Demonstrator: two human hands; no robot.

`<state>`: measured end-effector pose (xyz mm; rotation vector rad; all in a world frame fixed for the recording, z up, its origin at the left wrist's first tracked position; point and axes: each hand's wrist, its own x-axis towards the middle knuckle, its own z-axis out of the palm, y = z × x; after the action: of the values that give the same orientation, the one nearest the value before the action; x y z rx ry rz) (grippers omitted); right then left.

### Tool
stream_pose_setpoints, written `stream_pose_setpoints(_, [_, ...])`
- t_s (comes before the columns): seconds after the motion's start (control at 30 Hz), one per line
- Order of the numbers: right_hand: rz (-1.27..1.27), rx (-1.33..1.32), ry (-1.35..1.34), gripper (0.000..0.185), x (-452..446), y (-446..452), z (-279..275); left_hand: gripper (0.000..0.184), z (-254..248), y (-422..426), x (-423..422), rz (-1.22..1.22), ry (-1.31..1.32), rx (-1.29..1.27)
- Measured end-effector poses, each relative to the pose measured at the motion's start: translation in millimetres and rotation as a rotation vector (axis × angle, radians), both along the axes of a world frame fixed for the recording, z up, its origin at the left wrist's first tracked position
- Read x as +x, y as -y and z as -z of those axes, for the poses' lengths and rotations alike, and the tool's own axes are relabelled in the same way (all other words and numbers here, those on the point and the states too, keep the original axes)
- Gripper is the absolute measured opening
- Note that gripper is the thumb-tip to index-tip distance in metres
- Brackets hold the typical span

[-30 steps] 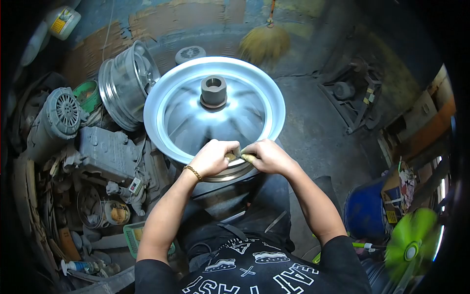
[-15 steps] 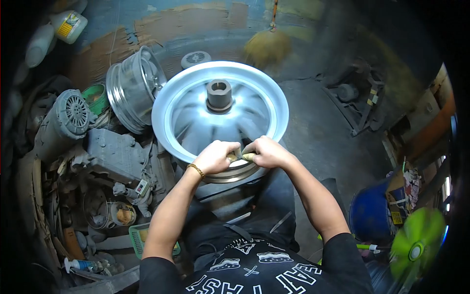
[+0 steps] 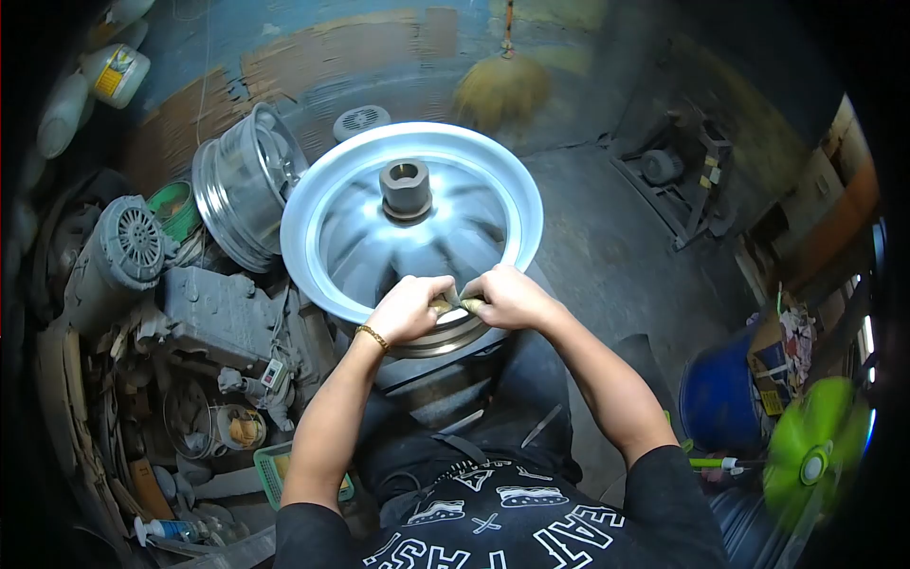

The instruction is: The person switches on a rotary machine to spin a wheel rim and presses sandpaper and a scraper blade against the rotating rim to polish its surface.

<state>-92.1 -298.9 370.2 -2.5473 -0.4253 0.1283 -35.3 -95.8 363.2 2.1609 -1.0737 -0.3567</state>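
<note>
A silvery wheel rim [image 3: 531, 204] lies face up in front of me, its spokes smeared as if turning. At its centre a dark metal hub nut [image 3: 406, 190] stands upright. Both hands meet at the near edge of the rim. My left hand [image 3: 409, 308], with a gold bracelet at the wrist, is closed in a pinch. My right hand [image 3: 510, 296] pinches close beside it. Between them shows a small greyish sheet, apparently sandpaper [image 3: 455, 292], against the rim's edge. Yellowish wrapping covers the thumbs. The fingertips' undersides are hidden.
Left of the wheel, another rim [image 3: 232, 199] leans beside a dusty motor [image 3: 133, 242] and a grey machine block [image 3: 216, 313]. A green basket [image 3: 270, 474] is at lower left. On the right are a blue bin [image 3: 718, 403], a spinning green fan [image 3: 815, 465] and a metal frame [image 3: 678, 204].
The view has shifted slightly, so the surroundings sit a little lower and further left. Both hands stay together at the rim's near edge, still pinching the sandpaper.
</note>
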Motion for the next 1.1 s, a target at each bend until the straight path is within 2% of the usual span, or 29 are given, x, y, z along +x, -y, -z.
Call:
stream_pose_setpoints(0.2, [-0.003,-0.089,0.053,0.021,-6.3,4.2,-0.1,0.027,4.0,6.9,-3.4,-0.018,0.024,-0.047])
stream_pose_setpoints(0.27, [-0.001,-0.093,0.051,0.02,-7.4,6.4,-0.8,0.033,3.5,10.0,-4.7,-0.046,0.017,0.003])
stream_pose_setpoints(0.63, [-0.06,-0.053,0.235,0.018,-20.2,19.8,8.1,0.029,-2.4,18.9,-14.9,-0.061,0.037,-0.005])
stream_pose_setpoints(1.03, [-0.083,-0.058,0.446,0.022,-31.0,32.1,23.4,0.019,3.8,32.6,-29.2,-0.091,0.149,-0.048])
stream_pose_setpoints(1.1, [-0.064,-0.036,0.542,0.026,-32.3,33.4,28.3,0.01,6.7,34.6,-31.2,-0.079,0.236,-0.05])
